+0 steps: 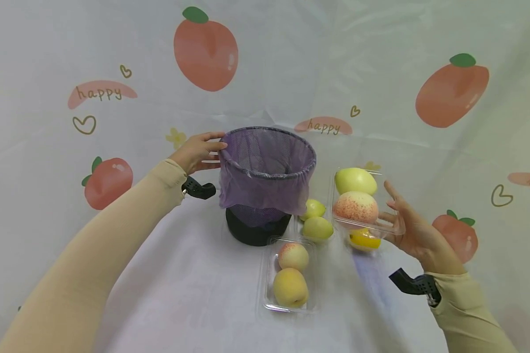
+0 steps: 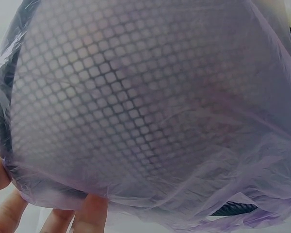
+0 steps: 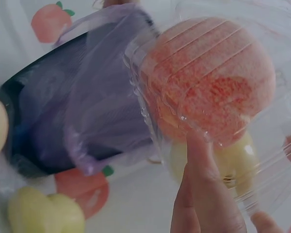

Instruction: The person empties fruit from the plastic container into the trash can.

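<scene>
Step in hand: I read this as tipping fruit out of the clear tray [image 1: 366,226] into the mesh bin [image 1: 265,196] — the tray is lifted off the cloth and tilted, not yet over the bin's mouth.

Left hand [image 1: 198,152]: fingers and thumb lie against the bin's rim and the purple liner [image 1: 256,189], steadying it; in the left wrist view the fingertips [image 2: 89,213] press the liner from below.

Right hand [image 1: 412,230]: fingers spread under and behind the tray, thumb on its near edge — holding it up.

Tray's load: a green fruit [image 1: 355,180] at the far end, a red-speckled fruit [image 1: 355,207] in the middle, a yellow one [image 1: 364,239] lowest, all inside the plastic, resting just above my fingers.

Position: the tray hangs just right of the bin, apart from its rim.

Next move, as I judge it: carry the tray left over the opening, then tip further; the fruit may roll out early.

Nearby: a second tray [image 1: 289,274] with two peaches, and two loose green fruits [image 1: 315,220] on the cloth.
</scene>
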`<state>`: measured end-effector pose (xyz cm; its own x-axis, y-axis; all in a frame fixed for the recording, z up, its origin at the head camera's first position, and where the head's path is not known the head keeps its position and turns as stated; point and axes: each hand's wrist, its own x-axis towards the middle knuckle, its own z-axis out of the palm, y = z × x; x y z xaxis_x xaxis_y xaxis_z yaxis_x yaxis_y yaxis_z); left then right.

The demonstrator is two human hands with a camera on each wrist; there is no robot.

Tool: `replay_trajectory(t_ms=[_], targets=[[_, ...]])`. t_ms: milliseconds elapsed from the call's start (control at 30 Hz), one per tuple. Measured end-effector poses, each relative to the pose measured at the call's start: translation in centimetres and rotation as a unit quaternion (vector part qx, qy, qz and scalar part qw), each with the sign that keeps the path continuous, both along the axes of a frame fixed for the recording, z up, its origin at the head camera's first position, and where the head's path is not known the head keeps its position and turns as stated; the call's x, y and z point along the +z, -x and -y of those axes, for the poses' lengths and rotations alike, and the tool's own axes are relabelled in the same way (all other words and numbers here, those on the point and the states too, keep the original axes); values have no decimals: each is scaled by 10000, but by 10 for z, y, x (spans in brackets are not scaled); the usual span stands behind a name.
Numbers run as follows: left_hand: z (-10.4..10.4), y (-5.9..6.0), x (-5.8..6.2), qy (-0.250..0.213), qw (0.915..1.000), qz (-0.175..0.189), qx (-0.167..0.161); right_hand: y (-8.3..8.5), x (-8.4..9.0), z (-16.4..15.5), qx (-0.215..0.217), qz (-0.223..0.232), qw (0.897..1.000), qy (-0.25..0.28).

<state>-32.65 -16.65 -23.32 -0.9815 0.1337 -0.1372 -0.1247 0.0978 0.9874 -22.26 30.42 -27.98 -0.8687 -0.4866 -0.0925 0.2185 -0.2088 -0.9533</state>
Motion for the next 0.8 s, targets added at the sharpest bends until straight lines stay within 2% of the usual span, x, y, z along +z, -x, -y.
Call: replay_trajectory(t_ms=[200,400,700,800], targets=[[2,0,0,37,10000,-27,-22,8,29,12,-299,100,9995,-86],[3,0,0,55,10000,-15,22,19,54,25,-543,141,9984,73],[1,-2,2,21,10000,-7,-13,38,88,49,-920,619,9932,365],[1,-3,2,-1,10000,24,-9,43,96,57,-966,510,9938,213]])
